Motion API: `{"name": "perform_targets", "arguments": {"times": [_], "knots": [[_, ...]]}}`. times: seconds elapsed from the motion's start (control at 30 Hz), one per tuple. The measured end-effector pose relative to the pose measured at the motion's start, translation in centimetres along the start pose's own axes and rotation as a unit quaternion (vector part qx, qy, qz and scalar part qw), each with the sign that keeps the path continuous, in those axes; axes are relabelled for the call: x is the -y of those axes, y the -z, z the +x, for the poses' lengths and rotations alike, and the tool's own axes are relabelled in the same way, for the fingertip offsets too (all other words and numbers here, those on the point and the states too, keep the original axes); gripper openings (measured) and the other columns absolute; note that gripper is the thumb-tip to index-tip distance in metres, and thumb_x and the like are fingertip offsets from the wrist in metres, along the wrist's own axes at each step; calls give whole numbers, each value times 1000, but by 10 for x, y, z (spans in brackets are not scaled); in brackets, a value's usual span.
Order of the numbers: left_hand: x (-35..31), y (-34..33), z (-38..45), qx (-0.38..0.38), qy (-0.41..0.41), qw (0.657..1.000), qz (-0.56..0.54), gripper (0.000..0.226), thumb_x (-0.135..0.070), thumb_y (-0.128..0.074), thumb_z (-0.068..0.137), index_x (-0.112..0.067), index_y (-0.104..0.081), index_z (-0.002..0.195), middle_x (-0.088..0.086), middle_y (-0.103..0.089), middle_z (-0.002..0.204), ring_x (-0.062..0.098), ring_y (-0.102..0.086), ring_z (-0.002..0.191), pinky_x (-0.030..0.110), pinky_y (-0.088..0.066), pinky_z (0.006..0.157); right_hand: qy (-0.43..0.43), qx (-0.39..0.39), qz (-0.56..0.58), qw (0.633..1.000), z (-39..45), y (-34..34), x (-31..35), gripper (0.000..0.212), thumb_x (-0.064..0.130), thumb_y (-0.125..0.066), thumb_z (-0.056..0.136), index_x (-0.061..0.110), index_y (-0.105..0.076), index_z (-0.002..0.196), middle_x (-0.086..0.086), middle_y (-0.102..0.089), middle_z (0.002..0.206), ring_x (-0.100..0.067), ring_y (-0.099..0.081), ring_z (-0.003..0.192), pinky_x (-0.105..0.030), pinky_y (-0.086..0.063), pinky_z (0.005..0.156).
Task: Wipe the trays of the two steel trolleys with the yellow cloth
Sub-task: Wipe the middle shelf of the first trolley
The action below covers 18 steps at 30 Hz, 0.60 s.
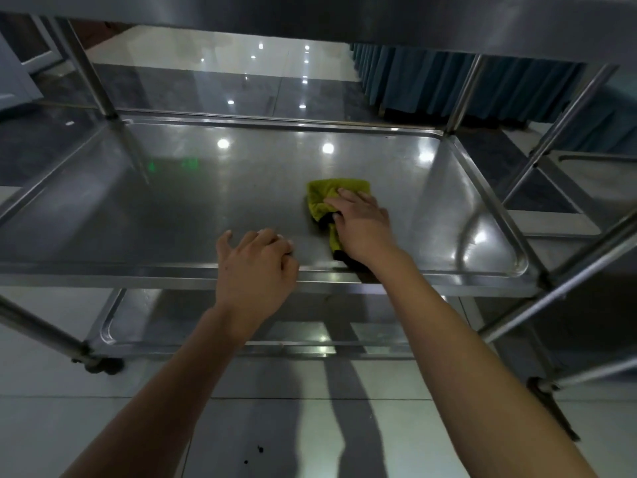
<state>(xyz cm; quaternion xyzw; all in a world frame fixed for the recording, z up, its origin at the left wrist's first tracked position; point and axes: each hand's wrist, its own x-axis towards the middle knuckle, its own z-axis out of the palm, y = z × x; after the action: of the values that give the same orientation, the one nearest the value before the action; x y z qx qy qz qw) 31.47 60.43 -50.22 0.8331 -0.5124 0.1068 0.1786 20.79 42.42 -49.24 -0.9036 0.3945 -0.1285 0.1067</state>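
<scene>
step: wiping middle tray [103,215] | right hand [362,225]: fingers flat, pressing cloth [327,201] on the tray, right of centre | left hand [255,263]: loosely curled, holds nothing, on front rim | left: bottom tray [144,326], second trolley [582,174] probably not yet wiped

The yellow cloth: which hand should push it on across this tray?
Right. The right hand already lies flat on the yellow cloth in the middle tray; the left hand only rests at the tray's near rim.
</scene>
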Motion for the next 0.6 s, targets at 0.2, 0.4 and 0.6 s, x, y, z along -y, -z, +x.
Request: {"name": "perform_targets", "arguments": {"times": [0.2, 0.4, 0.6], "knots": [[-3, 3, -1, 13, -2, 1000, 8, 32, -33, -44, 94, -25, -74, 101, -6, -67, 107, 20, -61, 104, 57, -28, 109, -70, -38, -6, 997, -54, 31, -47, 39, 22, -47, 100, 35, -54, 137, 5, -39, 155, -30, -30, 140, -49, -33, 106], [1, 8, -5, 42, -15, 999, 14, 32, -37, -42, 101, -27, -71, 110, -6, -64, 118, 21, -58, 115, 61, -22, 111, -68, -75, 10, 995, -91, 30, -36, 37, 18, -51, 99, 29, -59, 132, 2, -46, 150, -30, -33, 137, -50, -35, 104], [11, 12, -8, 48, -26, 998, 3, 34, -42, -41, 101, -30, -70, 114, -8, -63, 125, 20, -57, 118, 57, -21, 113, -9, -73, 8, 997, -99, 13, 21, 38, 22, -51, 97, 31, -59, 133, 4, -47, 150, -29, -36, 137, -43, -34, 105]]}}
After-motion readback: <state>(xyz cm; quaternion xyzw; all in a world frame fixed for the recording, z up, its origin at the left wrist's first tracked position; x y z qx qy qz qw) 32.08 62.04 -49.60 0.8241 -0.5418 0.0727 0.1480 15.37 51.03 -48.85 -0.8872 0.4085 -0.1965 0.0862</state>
